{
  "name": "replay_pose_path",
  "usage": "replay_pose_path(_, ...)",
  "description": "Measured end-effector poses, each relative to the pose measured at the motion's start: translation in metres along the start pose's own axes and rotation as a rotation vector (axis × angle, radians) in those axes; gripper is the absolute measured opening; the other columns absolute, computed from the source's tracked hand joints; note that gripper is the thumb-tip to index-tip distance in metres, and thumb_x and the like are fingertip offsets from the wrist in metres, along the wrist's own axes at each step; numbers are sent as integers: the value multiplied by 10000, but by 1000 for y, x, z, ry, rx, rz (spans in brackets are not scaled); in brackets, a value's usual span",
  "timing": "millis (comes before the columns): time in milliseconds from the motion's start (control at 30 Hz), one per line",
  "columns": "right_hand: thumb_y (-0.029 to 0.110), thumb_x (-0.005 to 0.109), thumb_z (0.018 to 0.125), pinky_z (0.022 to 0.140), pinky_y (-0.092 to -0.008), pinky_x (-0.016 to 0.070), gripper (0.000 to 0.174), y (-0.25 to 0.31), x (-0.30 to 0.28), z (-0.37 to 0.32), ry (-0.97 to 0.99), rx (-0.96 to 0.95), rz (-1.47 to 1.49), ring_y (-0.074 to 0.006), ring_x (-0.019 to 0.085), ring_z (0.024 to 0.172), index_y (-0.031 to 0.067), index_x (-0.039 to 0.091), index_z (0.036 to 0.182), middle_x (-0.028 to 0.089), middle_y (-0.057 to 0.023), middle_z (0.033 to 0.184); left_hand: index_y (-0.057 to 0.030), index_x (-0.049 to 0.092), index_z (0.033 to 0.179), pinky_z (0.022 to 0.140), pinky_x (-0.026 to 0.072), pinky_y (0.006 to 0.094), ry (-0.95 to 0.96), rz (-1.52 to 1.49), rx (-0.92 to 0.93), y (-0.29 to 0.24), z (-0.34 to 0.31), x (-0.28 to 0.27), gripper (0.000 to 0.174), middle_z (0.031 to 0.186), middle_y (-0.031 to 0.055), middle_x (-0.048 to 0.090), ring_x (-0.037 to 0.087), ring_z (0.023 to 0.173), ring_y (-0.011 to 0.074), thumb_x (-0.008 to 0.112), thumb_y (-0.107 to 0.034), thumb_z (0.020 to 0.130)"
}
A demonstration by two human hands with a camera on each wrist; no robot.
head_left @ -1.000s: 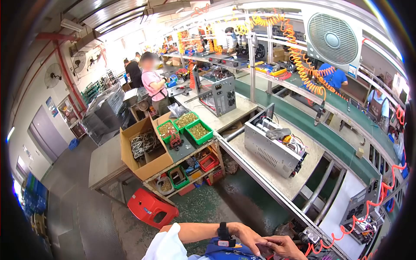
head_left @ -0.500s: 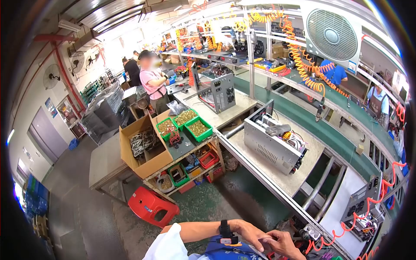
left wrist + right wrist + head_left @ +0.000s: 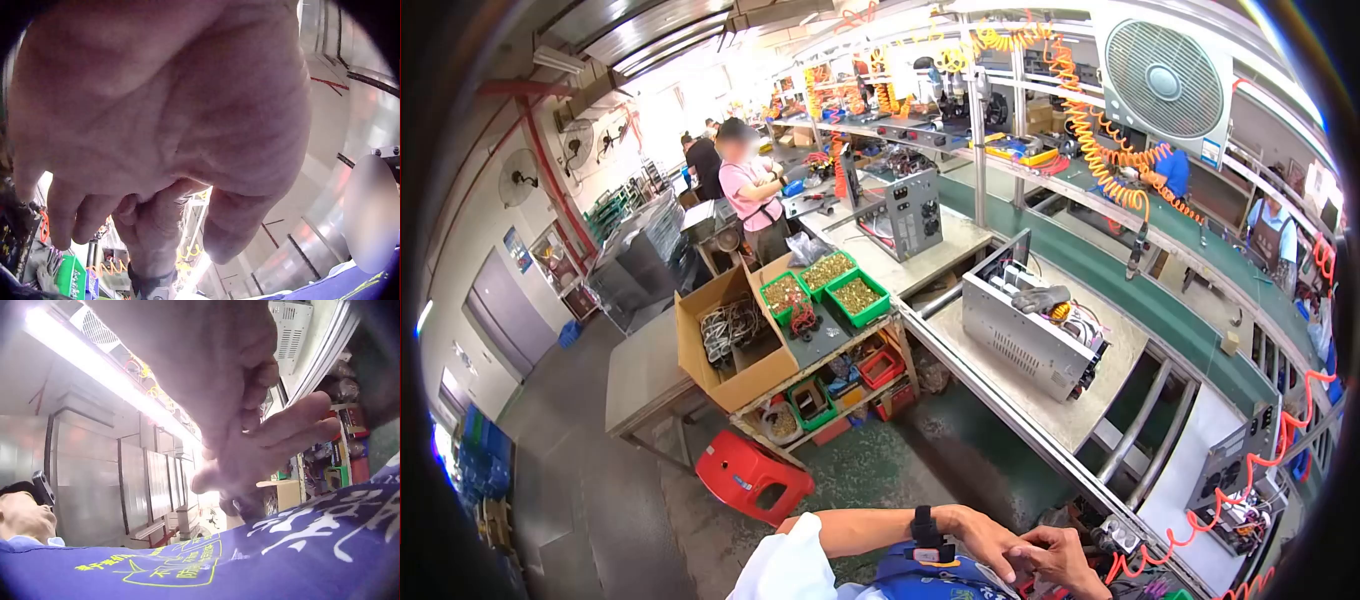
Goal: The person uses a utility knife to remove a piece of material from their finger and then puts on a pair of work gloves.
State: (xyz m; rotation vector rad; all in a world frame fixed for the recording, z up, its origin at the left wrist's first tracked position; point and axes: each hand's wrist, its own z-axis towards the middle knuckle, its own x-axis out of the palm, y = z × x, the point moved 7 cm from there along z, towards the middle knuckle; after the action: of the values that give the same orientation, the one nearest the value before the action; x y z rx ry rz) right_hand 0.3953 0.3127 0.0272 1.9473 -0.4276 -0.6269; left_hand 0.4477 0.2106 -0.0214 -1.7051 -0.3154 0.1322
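The 2 hands meet just above the blue apron (image 3: 948, 574). The left hand (image 3: 982, 543) is loosely open, its fingers extended and slightly parted. The right hand (image 3: 1062, 562) touches it with bent fingers; I cannot tell whether they pinch. The open metal-cased unit (image 3: 1022, 343) sits on the bench (image 3: 1100, 410), well apart from both hands.

Below the fingers (image 3: 998, 564), the blue garment (image 3: 94, 575) bears white and yellow lettering (image 3: 297, 534); left of them, the stool (image 3: 733, 465) is red; beyond, the trays (image 3: 870, 317) are green.
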Motion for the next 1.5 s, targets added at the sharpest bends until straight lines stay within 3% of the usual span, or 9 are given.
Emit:
replay_pose_path(133,261,817,876,674,-289,563,342,14,2,-7,79,-196,106,-99,674,721,-11,754,1073,750,-29,797,47,369,1500,1086,410,383,26,135,-44,-5,-2,-4,750,1391,174,540,489,1293,238,661,-397,970)
replay_pose_path(567,268,803,882,686,-309,568,346,20,1,-4,43,-288,-204,-148,724,771,-26,747,1054,763,-117,850,50,428,1460,1055,417,373,33,56,-39,3,11,0,697,1289,135,600,543,1213,237,667,-350,942)
replay_pose_path(700,251,789,891,673,-302,565,338,11,-3,1,34,-141,-246,-143,712,737,-22,740,1085,759,-122,853,58,445,1429,982,456,376,-40,25,41,-7,10,-1,685,1228,124,613,565,1140,226,673,-360,937)
replay_pose_path(767,230,776,897,666,-299,563,329,2,-1,1,19,14,-243,-141,706,721,-20,734,1108,756,-126,860,61,439,1435,985,461,382,-69,1,81,-11,7,-1,706,1251,134,612,566,1152,228,677,-378,936)
replay_pose_path(1000,343,810,889,622,-302,556,412,24,-4,-4,27,-362,-181,-148,698,665,-29,745,1052,742,-116,765,48,283,1557,1192,304,415,83,38,-138,-10,-1,-4,881,1536,227,441,403,1432,289,695,-400,921)
replay_pose_path(1133,335,814,886,628,-306,556,407,3,-6,4,-35,-190,-254,-136,699,678,-34,744,1042,744,-117,768,72,242,1562,1229,255,438,79,-28,-107,-12,5,-7,921,1571,268,384,359,1476,323,692,-419,925)
replay_pose_path(1233,332,827,874,631,-301,556,410,1,-5,6,-51,-196,-200,-119,695,686,-38,745,1030,743,-113,761,92,455,1382,999,444,413,-113,-12,76,-16,3,-9,749,1276,164,590,540,1182,218,678,-468,938)
replay_pose_path(1433,257,806,885,650,-293,558,337,13,-3,0,79,-265,-225,-121,699,702,10,753,1107,752,-96,784,96,399,1460,1071,431,412,73,67,15,6,14,1,812,1370,202,562,531,1273,266,680,-456,934)
replay_pose_path(1500,224,789,890,666,-296,565,315,2,-1,4,120,-61,-247,-135,713,721,26,750,1132,762,-104,826,96,383,1471,1076,429,405,44,51,35,6,15,1,825,1365,196,562,528,1271,259,688,-447,930)
